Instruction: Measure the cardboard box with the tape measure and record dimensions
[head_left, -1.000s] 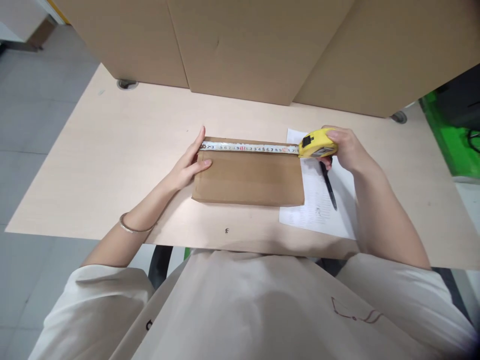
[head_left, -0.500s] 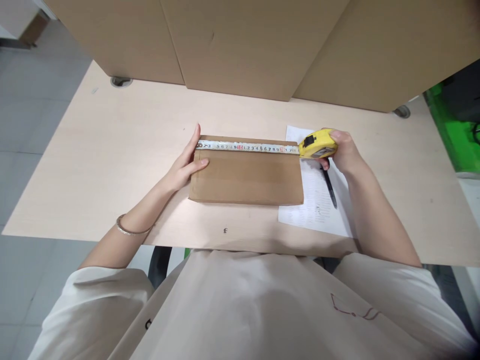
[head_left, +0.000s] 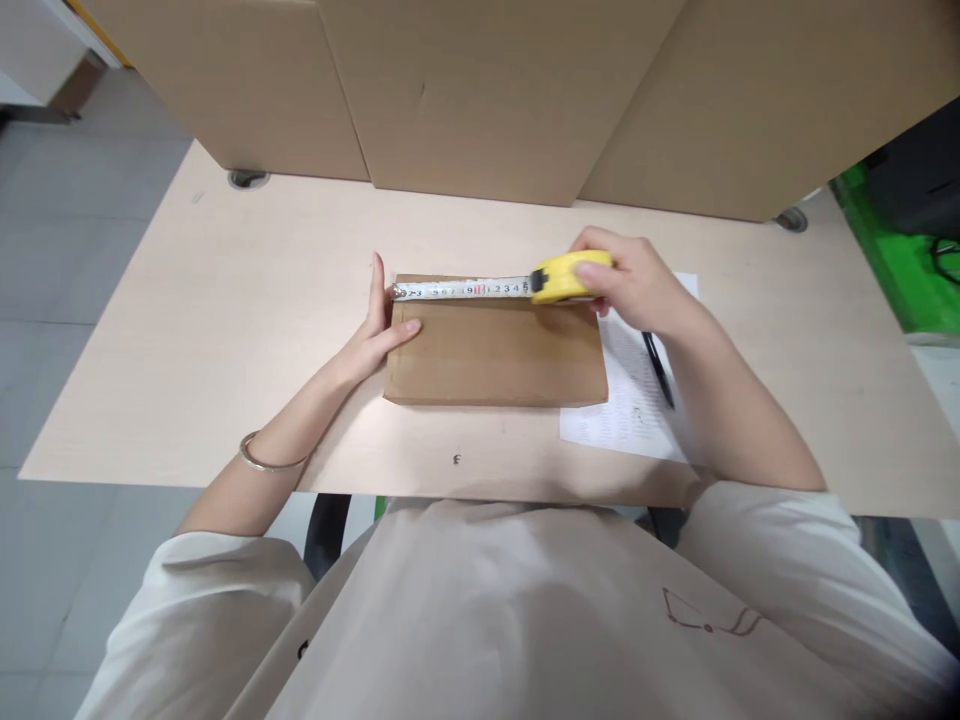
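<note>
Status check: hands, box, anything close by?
Left hand at left end of cardboard box, thumb on top. Right hand gripping yellow tape measure, blade out across box top. Paper and black pen by box's right end.

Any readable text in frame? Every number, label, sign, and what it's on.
"2 3", tape blade, near the left end
"9", same blade, left of a red mark too blurred to read
"1 2 3 4", same blade, right of the red mark
Other blade digits: worn or blurred
Paper sheet: print too small to read
Apron: dark character at left, cut off by a fold, unreadable
</note>
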